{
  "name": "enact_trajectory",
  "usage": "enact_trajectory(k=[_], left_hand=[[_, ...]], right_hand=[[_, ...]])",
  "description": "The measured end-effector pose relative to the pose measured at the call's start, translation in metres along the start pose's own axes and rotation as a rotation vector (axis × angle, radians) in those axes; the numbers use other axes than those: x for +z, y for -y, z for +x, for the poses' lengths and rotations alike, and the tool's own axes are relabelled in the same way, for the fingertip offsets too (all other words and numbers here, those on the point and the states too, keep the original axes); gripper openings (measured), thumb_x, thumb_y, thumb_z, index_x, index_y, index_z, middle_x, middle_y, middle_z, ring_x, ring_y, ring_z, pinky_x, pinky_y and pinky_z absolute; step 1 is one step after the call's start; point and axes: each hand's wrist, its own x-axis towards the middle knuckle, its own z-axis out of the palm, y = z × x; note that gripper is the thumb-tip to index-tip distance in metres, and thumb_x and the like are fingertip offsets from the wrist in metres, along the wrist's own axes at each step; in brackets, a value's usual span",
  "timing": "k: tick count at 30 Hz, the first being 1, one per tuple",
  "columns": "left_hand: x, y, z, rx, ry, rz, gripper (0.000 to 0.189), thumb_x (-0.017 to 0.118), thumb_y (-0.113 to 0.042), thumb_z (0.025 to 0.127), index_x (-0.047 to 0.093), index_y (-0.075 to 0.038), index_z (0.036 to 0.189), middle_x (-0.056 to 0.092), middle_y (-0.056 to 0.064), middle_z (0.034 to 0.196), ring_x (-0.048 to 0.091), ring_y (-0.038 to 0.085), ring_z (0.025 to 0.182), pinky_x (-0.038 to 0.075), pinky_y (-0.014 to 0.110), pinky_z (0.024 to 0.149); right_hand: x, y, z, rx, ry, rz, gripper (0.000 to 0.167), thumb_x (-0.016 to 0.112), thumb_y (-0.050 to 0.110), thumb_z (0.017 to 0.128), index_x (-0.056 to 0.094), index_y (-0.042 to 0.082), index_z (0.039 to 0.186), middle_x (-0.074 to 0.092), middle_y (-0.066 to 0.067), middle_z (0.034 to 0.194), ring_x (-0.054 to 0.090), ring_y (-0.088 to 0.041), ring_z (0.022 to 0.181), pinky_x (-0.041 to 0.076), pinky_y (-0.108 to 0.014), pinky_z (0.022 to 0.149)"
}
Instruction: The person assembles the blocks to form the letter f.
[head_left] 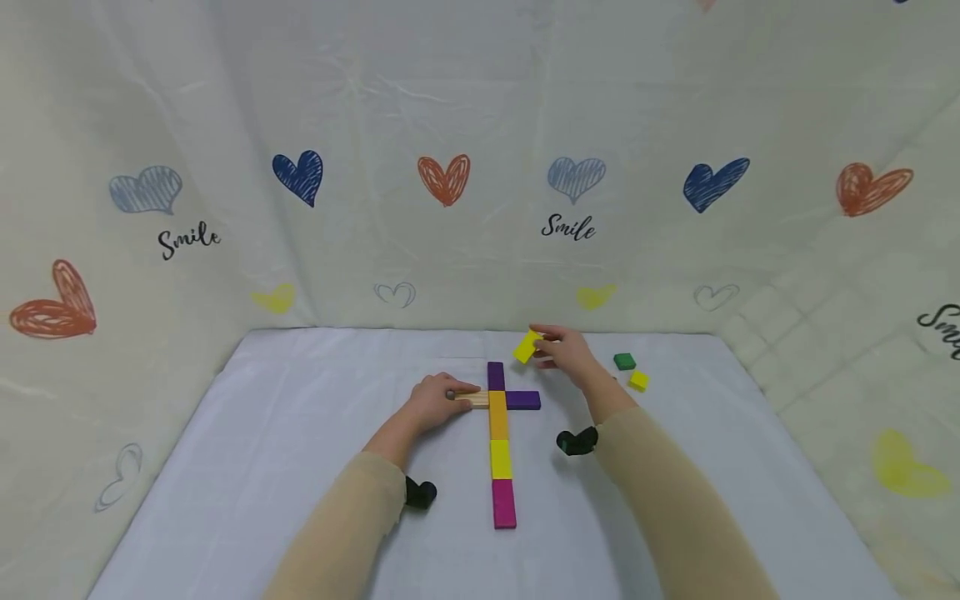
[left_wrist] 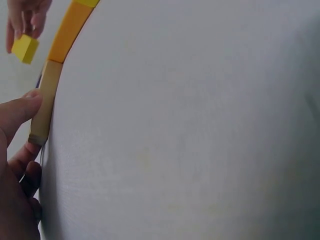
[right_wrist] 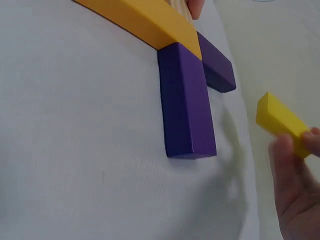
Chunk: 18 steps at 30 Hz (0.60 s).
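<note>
My right hand (head_left: 567, 353) pinches a yellow block (head_left: 527, 347) between thumb and fingers, raised above the far part of the table. With the left hand (head_left: 435, 401) I hold a plain wooden block (left_wrist: 46, 102) that lies on the cloth, its inner end against an orange block (head_left: 498, 415). The blocks form a cross: one purple block (head_left: 496, 376) reaches away from the orange one, and a second purple block (right_wrist: 187, 105) sticks out to the right. Toward me the line continues with another yellow block (head_left: 500, 459) and a magenta block (head_left: 504, 503).
A green block (head_left: 624, 362) and a small yellow block (head_left: 638, 381) lie on the right, beyond my right forearm. White cloth (head_left: 300, 417) covers the table, and a curtain (head_left: 495, 100) printed with hearts hangs behind its far edge.
</note>
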Motion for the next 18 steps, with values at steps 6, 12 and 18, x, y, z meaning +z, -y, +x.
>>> enact_trajectory(k=[6,12,18], left_hand=[[-0.001,-0.002,-0.001,-0.012,0.003,0.0,0.029,0.067,-0.039,0.094,0.069,-0.043,0.122,0.059,-0.001,0.126,0.045,0.025,0.118,0.039,0.048,0.1],[-0.002,-0.004,-0.001,-0.036,0.008,0.003,0.029,0.067,-0.039,0.094,0.069,-0.044,0.122,0.058,-0.001,0.128,0.044,0.025,0.118,0.039,0.049,0.1],[-0.002,-0.004,0.0,-0.054,0.015,-0.002,0.028,0.067,-0.041,0.093,0.069,-0.045,0.121,0.057,0.0,0.129,0.044,0.026,0.119,0.04,0.05,0.1]], right_hand=[[0.018,0.004,0.012,-0.011,-0.011,0.009,0.041,0.053,0.013,0.103,0.053,0.016,0.145,0.049,-0.016,0.137,0.062,-0.03,0.107,0.056,-0.03,0.081],[0.03,0.002,0.024,0.019,-0.026,0.004,0.04,0.055,0.014,0.103,0.056,0.02,0.142,0.054,-0.013,0.131,0.062,-0.027,0.103,0.056,-0.029,0.08],[0.038,0.002,0.031,0.036,-0.028,0.013,0.04,0.054,0.013,0.103,0.056,0.019,0.142,0.054,-0.014,0.128,0.062,-0.027,0.101,0.057,-0.029,0.077]])
